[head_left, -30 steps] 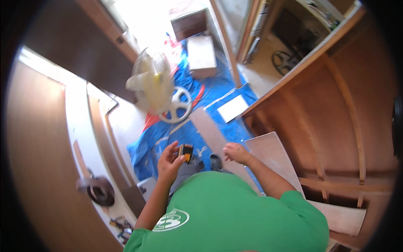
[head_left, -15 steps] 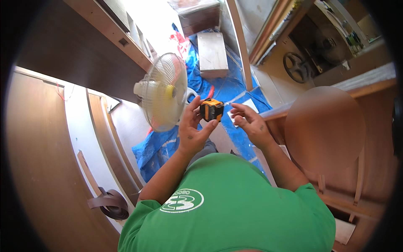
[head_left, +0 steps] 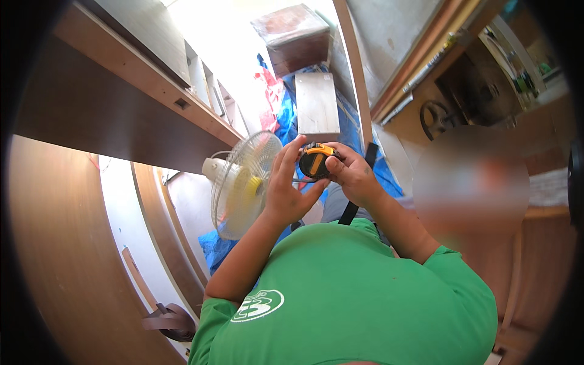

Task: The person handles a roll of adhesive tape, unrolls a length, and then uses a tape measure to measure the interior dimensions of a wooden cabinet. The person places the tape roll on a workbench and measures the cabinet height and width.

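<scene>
A black and orange-yellow tape measure (head_left: 314,163) is held up in front of my green shirt (head_left: 359,292). My right hand (head_left: 358,176) grips its right side, thumb across the near face and fingers behind. Close on the left, my left hand (head_left: 286,188) has its fingers stretched upward and apart. Its thumb reaches under the case, near or against the lower edge; I cannot tell whether it touches. A dark strip (head_left: 349,213) shows below my right hand, its ends partly hidden.
A white pedestal fan (head_left: 246,182) stands close left of my hands. Beyond are a pale box (head_left: 317,103), a brown box (head_left: 298,45) and blue sheeting (head_left: 389,176). Wooden panels (head_left: 61,243) line the left. A brown strip coil (head_left: 173,322) lies lower left; a steering-wheel-like ring (head_left: 433,118) is at right.
My right hand has closed round the tape measure, which my left hand held before. The left fingers have straightened. The view has shifted, and the dark strip has come into sight.
</scene>
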`<state>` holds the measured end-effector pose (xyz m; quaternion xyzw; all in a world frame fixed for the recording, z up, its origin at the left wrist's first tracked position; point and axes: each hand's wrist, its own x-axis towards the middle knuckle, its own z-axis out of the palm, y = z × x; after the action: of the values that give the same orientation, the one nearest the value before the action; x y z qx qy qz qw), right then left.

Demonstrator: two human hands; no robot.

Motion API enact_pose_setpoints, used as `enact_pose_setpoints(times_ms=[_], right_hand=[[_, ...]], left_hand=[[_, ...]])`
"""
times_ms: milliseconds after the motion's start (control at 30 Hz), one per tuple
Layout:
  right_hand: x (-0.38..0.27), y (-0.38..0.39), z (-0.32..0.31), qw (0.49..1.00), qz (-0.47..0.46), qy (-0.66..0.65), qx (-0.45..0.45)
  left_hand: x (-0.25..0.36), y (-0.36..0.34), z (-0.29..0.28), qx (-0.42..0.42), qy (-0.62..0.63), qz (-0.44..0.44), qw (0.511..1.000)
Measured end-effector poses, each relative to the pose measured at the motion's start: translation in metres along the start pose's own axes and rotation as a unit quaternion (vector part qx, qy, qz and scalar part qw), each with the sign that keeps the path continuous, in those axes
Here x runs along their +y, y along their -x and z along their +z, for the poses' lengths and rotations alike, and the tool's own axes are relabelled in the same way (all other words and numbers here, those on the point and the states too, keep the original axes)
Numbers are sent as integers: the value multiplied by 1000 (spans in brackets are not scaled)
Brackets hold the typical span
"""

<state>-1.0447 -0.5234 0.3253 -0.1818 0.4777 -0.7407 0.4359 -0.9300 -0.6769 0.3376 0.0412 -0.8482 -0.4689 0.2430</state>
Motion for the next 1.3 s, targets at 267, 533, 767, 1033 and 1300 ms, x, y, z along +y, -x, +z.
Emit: enact_pose_setpoints(times_ms=[267, 533, 767, 1033, 1300], right_hand=[[-48, -179, -119, 952, 172, -168, -187], [-73, -273, -186, 913, 287, 48, -284], [-63, -295, -181, 873, 301, 134, -359], [-68, -312, -157, 803, 261, 320, -429], [-68, -328, -146, 795, 240, 301, -469]], left_hand=[[-86, -109, 26, 221, 224, -166, 935], [-107, -193, 71, 101, 120, -348, 924], [-106, -193, 79, 109, 62, -354, 927], [-110, -182, 75, 127, 67, -337, 931], [-109, -178, 58, 158, 177, -423, 875]])
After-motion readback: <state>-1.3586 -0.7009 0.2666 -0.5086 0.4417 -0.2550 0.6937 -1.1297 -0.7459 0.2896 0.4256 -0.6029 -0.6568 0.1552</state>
